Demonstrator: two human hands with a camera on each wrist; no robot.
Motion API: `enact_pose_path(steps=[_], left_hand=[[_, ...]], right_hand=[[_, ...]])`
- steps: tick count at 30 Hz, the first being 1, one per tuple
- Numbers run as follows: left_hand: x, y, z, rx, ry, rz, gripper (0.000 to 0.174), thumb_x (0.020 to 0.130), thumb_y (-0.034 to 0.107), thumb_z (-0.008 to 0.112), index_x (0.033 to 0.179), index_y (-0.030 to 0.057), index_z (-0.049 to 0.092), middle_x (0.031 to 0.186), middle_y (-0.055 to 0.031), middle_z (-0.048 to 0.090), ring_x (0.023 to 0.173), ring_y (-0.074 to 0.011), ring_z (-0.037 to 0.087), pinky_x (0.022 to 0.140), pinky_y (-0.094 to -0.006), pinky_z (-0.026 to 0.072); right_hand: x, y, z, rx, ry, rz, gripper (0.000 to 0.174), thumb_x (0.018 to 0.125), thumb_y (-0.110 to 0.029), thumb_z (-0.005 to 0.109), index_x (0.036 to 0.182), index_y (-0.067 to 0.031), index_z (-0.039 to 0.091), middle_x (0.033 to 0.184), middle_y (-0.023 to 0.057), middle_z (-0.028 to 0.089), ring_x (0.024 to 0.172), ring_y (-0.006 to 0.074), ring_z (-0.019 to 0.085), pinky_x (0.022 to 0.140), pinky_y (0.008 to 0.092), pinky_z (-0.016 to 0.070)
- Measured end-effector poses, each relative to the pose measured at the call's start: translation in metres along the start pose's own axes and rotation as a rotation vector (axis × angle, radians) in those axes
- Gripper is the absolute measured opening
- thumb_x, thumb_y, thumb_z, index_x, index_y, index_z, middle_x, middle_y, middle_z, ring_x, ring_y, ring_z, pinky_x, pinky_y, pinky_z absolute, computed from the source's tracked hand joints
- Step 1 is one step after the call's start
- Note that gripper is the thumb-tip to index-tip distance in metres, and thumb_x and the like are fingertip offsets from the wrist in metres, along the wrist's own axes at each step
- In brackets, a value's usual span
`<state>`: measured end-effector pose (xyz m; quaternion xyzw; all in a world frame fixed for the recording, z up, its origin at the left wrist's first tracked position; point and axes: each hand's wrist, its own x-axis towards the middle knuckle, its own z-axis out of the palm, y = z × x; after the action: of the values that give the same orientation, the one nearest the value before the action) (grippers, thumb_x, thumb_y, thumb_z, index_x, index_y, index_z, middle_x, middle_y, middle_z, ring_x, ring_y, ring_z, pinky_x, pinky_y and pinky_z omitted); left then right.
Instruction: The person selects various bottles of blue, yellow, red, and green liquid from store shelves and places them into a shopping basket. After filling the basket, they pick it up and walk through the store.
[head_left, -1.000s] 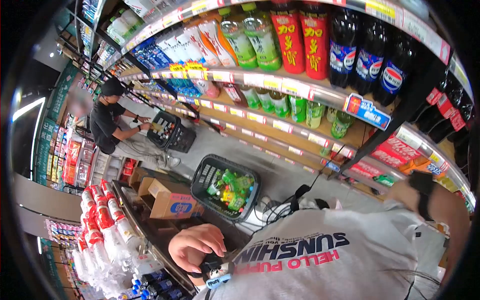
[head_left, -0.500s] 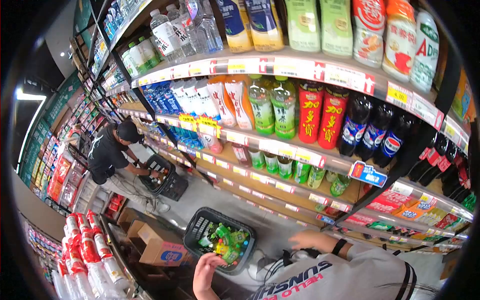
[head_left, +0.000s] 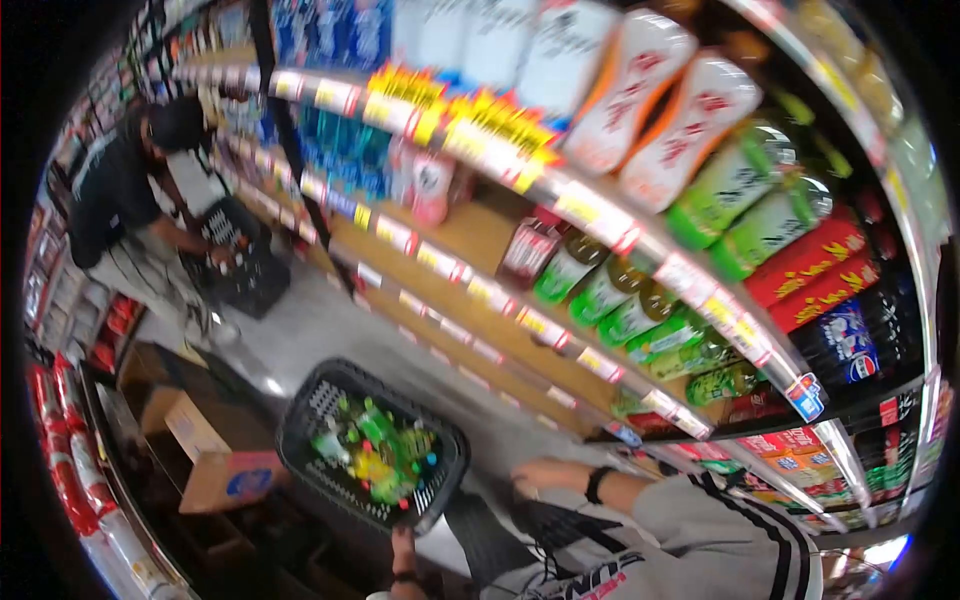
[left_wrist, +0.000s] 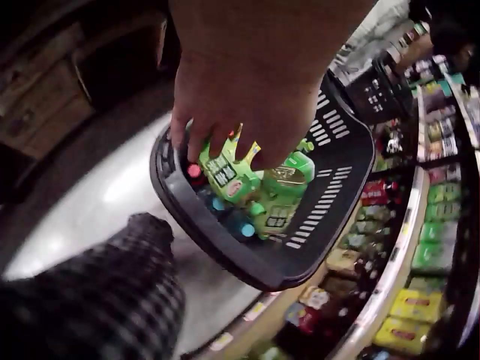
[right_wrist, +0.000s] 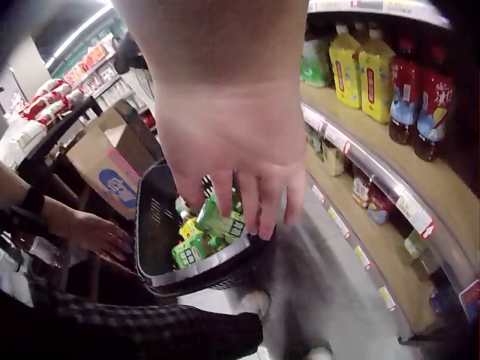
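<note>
A black plastic shopping basket (head_left: 322, 398) stands on the floor, holding several drink bottles (head_left: 378, 452) with green and yellow labels and coloured caps. My left hand (head_left: 403, 552) is at the basket's near rim; in the left wrist view its fingers (left_wrist: 202, 139) hang loosely over that rim, above the bottles. To the right of the basket, my right hand (head_left: 540, 478) reaches down with straight, spread fingers. The right wrist view has this hand (right_wrist: 236, 157) overlapping the rim and the green bottles, while the left hand (right_wrist: 97, 236) appears beside the opposite side.
Shelves of bottled drinks (head_left: 740, 200) run along the right. An opened cardboard box (head_left: 235, 478) sits left of the basket. Farther up the aisle, a person in a dark shirt (head_left: 120, 190) bends over another black basket (head_left: 235, 285). Red-and-white packs (head_left: 70, 430) are stacked at far left.
Both hands have come down to the basket, the left from in front of the shirt, the right from far right. The head view has swung and moved closer to the shelves.
</note>
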<state>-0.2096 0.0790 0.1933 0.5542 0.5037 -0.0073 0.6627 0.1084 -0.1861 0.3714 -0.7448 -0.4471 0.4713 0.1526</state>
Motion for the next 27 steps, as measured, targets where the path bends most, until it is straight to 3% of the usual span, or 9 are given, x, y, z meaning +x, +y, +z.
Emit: enact_pose_path(steps=[2,4,7,8,10,15,17,24,27], left_hand=[[0.002,0.012,0.008,0.037,0.051,0.033,0.047,0.071,0.008,0.056,0.113,-0.0048,0.039,0.101,-0.0157,0.053,0.094,-0.0226,0.051,0.079,-0.0323,0.0406],[0.049,-0.064,-0.008,0.203,0.214,-0.157,0.055,0.068,0.01,0.06,0.115,-0.005,0.036,0.102,-0.0159,0.053,0.093,-0.0236,0.051,0.079,-0.0326,0.0408],[0.039,-0.046,-0.028,-0.014,0.279,-0.34,0.068,0.066,0.014,0.063,0.12,-0.0065,0.028,0.101,-0.0163,0.052,0.091,-0.0241,0.051,0.081,-0.0329,0.0396],[0.029,0.016,-0.025,0.186,0.295,-0.6,0.07,0.066,0.015,0.063,0.121,-0.0066,0.024,0.102,-0.0172,0.052,0.091,-0.0255,0.051,0.081,-0.0338,0.0393],[0.042,-0.006,-0.038,-0.117,0.189,-0.757,0.071,0.067,0.015,0.062,0.121,-0.0071,0.022,0.109,-0.0176,0.046,0.094,-0.0259,0.048,0.078,-0.0347,0.0394],[0.058,-0.021,-0.041,-0.176,0.19,-0.727,0.077,0.069,0.017,0.061,0.129,0.0064,0.014,0.12,-0.0125,0.038,0.101,-0.0278,0.042,0.073,-0.044,0.0368],[0.067,-0.029,-0.04,-0.216,0.241,-0.783,0.077,0.071,0.014,0.058,0.132,0.0181,0.01,0.122,-0.0103,0.036,0.108,-0.0318,0.037,0.079,-0.0524,0.0327],[0.07,-0.069,-0.045,-0.124,0.268,-0.507,0.068,0.072,-0.005,0.047,0.131,-0.0004,0.013,0.124,-0.0192,0.035,0.108,-0.0288,0.042,0.088,-0.0315,0.0336],[0.096,-0.14,-0.062,0.077,0.327,-0.328,0.065,0.075,0.0,0.046,0.132,0.0119,0.015,0.071,-0.0083,0.052,0.047,-0.0152,0.041,0.038,-0.0312,0.0299]], right_hand=[[0.038,0.027,0.013,0.089,-0.002,0.113,0.032,0.077,-0.03,0.049,0.098,-0.0067,0.055,0.09,0.0165,0.058,0.084,0.0332,0.055,0.071,0.042,0.043],[0.076,0.042,0.013,0.054,-0.034,0.204,0.035,0.077,-0.032,0.049,0.1,-0.0059,0.055,0.093,0.0175,0.058,0.086,0.0339,0.055,0.073,0.0423,0.043],[0.151,0.074,0.024,-0.127,-0.139,0.378,0.042,0.075,-0.037,0.05,0.098,-0.0021,0.055,0.094,0.02,0.057,0.087,0.0344,0.054,0.076,0.0429,0.0423],[0.172,0.069,0.022,-0.057,-0.083,0.397,0.044,0.074,-0.036,0.052,0.101,-0.0007,0.053,0.096,0.0208,0.056,0.09,0.035,0.053,0.077,0.0428,0.0418],[0.205,0.041,0.005,0.047,0.016,0.445,0.048,0.072,-0.033,0.055,0.106,0.0009,0.048,0.102,0.0222,0.053,0.094,0.0358,0.051,0.08,0.0425,0.0409],[0.282,0.022,0.033,0.021,0.41,0.587,0.061,0.069,-0.027,0.062,0.116,0.0022,0.038,0.113,0.0235,0.046,0.102,0.0362,0.047,0.082,0.0405,0.0404],[0.303,0.029,0.035,0.061,0.355,0.687,0.058,0.068,-0.025,0.061,0.115,0.0019,0.039,0.108,0.0234,0.05,0.098,0.0357,0.049,0.081,0.0403,0.0412],[0.305,0.055,0.028,0.013,0.184,0.662,0.052,0.066,-0.015,0.055,0.113,0.0016,0.041,0.086,0.0221,0.058,0.082,0.035,0.056,0.071,0.0419,0.0451],[0.299,0.045,0.023,0.026,0.147,0.701,0.042,0.069,-0.012,0.053,0.109,0.0004,0.046,0.1,0.0201,0.055,0.094,0.0335,0.053,0.078,0.0419,0.0423]])
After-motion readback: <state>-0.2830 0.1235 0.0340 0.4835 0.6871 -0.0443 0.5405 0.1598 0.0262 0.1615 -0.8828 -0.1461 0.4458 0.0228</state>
